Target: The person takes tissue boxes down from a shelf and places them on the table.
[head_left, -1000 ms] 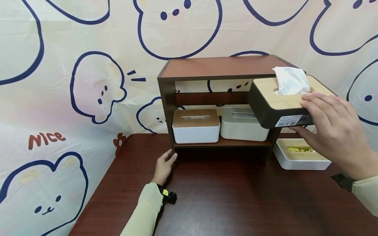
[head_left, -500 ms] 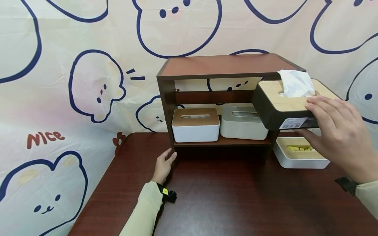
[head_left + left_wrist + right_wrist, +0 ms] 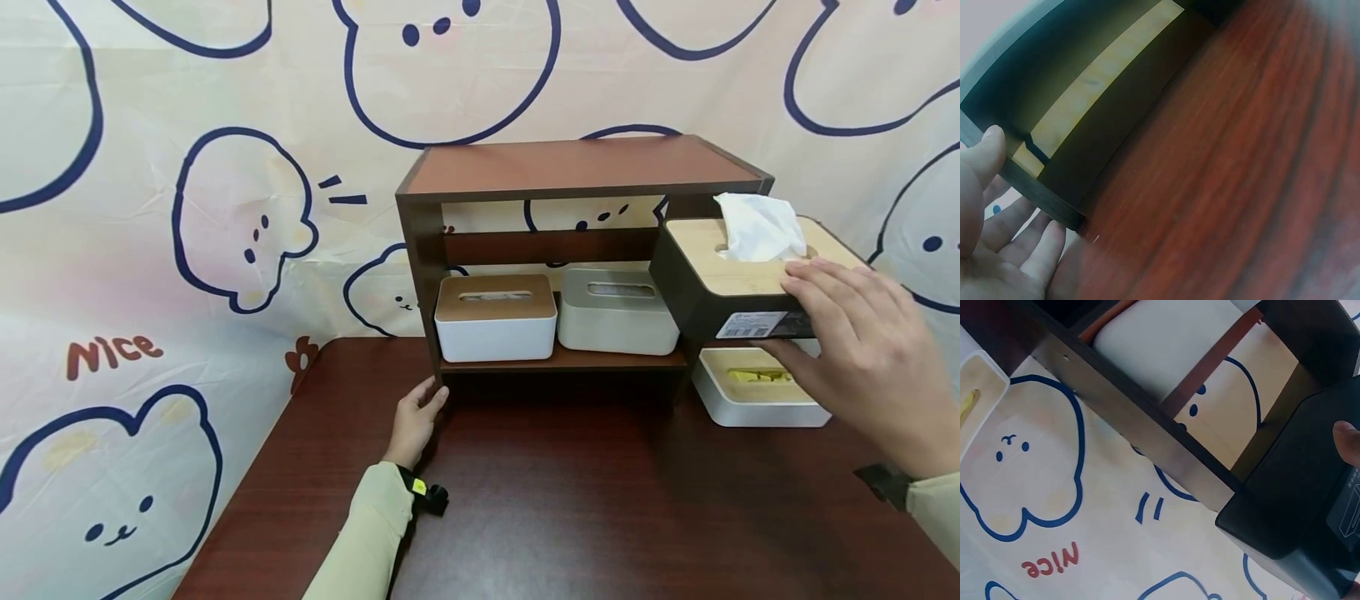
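Note:
In the head view my right hand (image 3: pixel 870 358) holds a black tissue box (image 3: pixel 738 279) with a pale wooden lid and a white tissue sticking out. Fingers lie on the lid, and the thumb (image 3: pixel 1347 440) presses the underside. The box is in the air before the right side of a brown two-tier shelf (image 3: pixel 585 171). With its left hand (image 3: pixel 416 425), thumb inside and fingers outside, the person grips the low end of the shelf's left side panel (image 3: pixel 1047 197). A white tissue box (image 3: pixel 495 337) with a brown lid and a grey tissue box (image 3: pixel 618 325) stand on the lower tier.
Right of the shelf, a white box (image 3: pixel 761 414) with a pale top and something yellow in its slot sits on the dark red-brown table (image 3: pixel 570 500). A cartoon-printed cloth (image 3: pixel 247 92) hangs behind.
My right hand has moved the black tissue box to the right and slightly down, uncovering more of the shelf's right side. The left hand stays on the side panel.

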`<state>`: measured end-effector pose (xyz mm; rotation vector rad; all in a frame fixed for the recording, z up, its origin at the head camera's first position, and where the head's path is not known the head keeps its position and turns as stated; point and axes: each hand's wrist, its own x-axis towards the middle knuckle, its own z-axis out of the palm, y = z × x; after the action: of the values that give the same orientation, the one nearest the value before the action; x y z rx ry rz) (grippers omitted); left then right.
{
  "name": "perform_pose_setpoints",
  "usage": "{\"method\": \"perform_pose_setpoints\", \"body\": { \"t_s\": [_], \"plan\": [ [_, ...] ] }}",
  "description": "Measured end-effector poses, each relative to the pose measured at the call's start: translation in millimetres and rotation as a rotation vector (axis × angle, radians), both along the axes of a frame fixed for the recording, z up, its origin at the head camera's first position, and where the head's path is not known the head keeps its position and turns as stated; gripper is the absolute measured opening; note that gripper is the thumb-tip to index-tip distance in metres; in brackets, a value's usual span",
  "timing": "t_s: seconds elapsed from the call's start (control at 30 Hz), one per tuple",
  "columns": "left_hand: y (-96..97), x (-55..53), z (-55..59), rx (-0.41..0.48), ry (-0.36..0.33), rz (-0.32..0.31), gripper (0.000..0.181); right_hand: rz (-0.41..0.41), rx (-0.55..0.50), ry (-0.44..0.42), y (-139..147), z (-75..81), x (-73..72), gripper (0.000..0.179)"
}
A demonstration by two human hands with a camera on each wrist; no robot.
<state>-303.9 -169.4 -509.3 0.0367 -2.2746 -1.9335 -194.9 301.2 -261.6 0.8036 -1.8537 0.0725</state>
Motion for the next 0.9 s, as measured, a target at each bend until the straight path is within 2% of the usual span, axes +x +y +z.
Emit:
{"method": "perform_pose_setpoints", "body": {
  "t_s": [0.17, 0.53, 0.9],
  "plan": [
    [-0.6, 1.6, 1.3, 0.003, 0.006, -0.005, 0.057, -0.003, -0.009, 0.005, 2, -6.3, 1.2, 0.064],
    [-0.8, 0.8, -0.2, 0.002, 0.006, 0.018, 0.05, -0.053, 0.013, -0.063, 15, -16.2, 4.4, 0.069],
    [-0.7, 1.1, -1.7, -0.009, 0.017, 0.0, 0.062, -0.072, -0.013, -0.046, 19, -27.1, 7.1, 0.069]
  ]
}}
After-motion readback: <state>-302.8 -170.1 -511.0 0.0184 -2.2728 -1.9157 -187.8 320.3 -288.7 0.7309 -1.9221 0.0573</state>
